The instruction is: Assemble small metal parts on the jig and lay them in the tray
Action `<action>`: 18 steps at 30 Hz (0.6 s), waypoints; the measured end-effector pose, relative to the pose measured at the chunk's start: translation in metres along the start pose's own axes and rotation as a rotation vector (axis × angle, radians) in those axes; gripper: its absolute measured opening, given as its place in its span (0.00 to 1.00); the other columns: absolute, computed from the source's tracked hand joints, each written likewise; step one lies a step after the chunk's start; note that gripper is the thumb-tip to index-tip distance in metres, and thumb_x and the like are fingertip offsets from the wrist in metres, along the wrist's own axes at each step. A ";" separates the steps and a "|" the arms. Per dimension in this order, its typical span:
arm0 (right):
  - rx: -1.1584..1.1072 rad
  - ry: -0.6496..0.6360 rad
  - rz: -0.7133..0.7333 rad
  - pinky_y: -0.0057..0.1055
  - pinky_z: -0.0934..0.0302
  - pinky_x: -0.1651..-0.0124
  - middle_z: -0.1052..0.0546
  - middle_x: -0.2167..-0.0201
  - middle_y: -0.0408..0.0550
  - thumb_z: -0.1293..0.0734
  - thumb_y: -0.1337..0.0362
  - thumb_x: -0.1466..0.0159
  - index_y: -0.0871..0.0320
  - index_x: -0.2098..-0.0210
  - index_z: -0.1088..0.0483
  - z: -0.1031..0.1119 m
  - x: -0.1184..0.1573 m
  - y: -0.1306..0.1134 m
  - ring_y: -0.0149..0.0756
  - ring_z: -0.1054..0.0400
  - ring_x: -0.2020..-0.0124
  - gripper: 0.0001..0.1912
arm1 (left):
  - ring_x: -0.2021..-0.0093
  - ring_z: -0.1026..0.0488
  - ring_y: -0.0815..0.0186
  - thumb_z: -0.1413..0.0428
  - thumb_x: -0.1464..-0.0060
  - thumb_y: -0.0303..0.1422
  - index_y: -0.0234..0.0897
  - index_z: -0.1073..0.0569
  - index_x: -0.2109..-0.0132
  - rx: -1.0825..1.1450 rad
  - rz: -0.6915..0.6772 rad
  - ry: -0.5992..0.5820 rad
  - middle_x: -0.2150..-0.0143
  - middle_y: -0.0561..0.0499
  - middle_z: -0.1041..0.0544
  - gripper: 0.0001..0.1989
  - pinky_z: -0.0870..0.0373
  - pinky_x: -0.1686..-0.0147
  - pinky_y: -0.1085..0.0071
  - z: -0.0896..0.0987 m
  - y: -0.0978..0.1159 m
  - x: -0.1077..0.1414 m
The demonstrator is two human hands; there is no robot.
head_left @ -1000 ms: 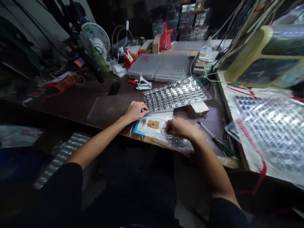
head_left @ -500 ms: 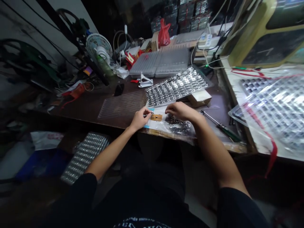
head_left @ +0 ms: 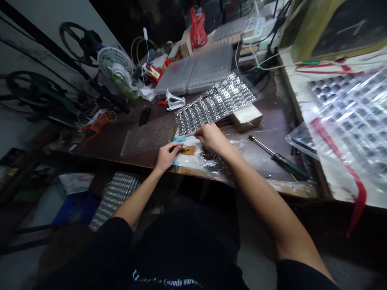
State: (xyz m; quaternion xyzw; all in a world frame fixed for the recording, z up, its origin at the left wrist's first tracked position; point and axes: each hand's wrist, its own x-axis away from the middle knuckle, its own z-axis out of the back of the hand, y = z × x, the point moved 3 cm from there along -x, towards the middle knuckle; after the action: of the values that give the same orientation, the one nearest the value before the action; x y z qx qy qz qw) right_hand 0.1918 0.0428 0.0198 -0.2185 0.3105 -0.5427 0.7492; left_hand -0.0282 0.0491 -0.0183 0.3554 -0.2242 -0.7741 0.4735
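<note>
My left hand [head_left: 166, 157] rests at the left end of a small orange-brown block [head_left: 189, 150], thumb and forefinger closed on a small shiny metal part [head_left: 183, 146]. A dark spot or piece sits on the block. My right hand [head_left: 211, 139] hovers just beyond and right of the block, its fingers pinched together; whatever is between the fingertips is too small to make out. Below that hand lies a heap of small dark metal parts [head_left: 215, 161] on clear plastic. A clear tray filled with shiny metal pieces [head_left: 216, 100] leans behind both hands.
A green-handled screwdriver [head_left: 281, 161] and a small box [head_left: 246, 117] lie to the right. An empty-looking ribbed clear tray [head_left: 148, 135], a phone-like dark object [head_left: 144, 116] and a white bracket [head_left: 174, 100] are left. Plastic-covered trays [head_left: 353, 112] occupy the right-hand table.
My right hand has moved from over the heap of parts toward the far side of the block. My left hand stays at the block's end. The whole view has shifted.
</note>
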 end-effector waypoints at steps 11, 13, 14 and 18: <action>-0.075 -0.013 -0.072 0.34 0.35 0.50 0.17 0.57 0.53 0.37 0.72 0.37 0.58 0.57 0.19 -0.006 0.000 0.000 0.44 0.24 0.54 0.15 | 0.57 0.19 0.60 0.39 0.43 0.39 0.37 0.17 0.60 0.050 0.070 -0.048 0.59 0.46 0.16 0.11 0.25 0.51 0.65 -0.003 0.002 0.002; -0.056 -0.024 -0.079 0.33 0.35 0.49 0.17 0.57 0.52 0.37 0.72 0.36 0.58 0.57 0.19 -0.007 0.000 0.000 0.42 0.24 0.54 0.15 | 0.57 0.19 0.60 0.38 0.43 0.39 0.37 0.17 0.60 0.054 0.047 -0.058 0.59 0.47 0.16 0.10 0.25 0.52 0.65 -0.002 0.003 0.002; -0.046 -0.032 -0.083 0.33 0.35 0.50 0.17 0.57 0.52 0.37 0.72 0.36 0.58 0.58 0.19 -0.007 0.000 0.001 0.42 0.24 0.55 0.15 | 0.58 0.19 0.60 0.39 0.43 0.38 0.38 0.17 0.61 0.054 0.034 -0.064 0.60 0.47 0.16 0.10 0.25 0.52 0.65 -0.002 0.004 0.002; -0.030 -0.051 -0.079 0.33 0.35 0.53 0.17 0.60 0.51 0.35 0.71 0.37 0.58 0.59 0.19 -0.008 0.002 0.002 0.42 0.24 0.59 0.13 | 0.57 0.19 0.61 0.39 0.41 0.35 0.39 0.17 0.60 0.064 -0.001 -0.075 0.59 0.49 0.16 0.07 0.25 0.52 0.66 -0.004 0.005 0.001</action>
State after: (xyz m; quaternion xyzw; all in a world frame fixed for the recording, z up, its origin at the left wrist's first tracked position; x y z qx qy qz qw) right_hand 0.1881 0.0417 0.0129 -0.2554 0.2907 -0.5616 0.7314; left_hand -0.0226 0.0459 -0.0172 0.3412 -0.2663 -0.7797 0.4525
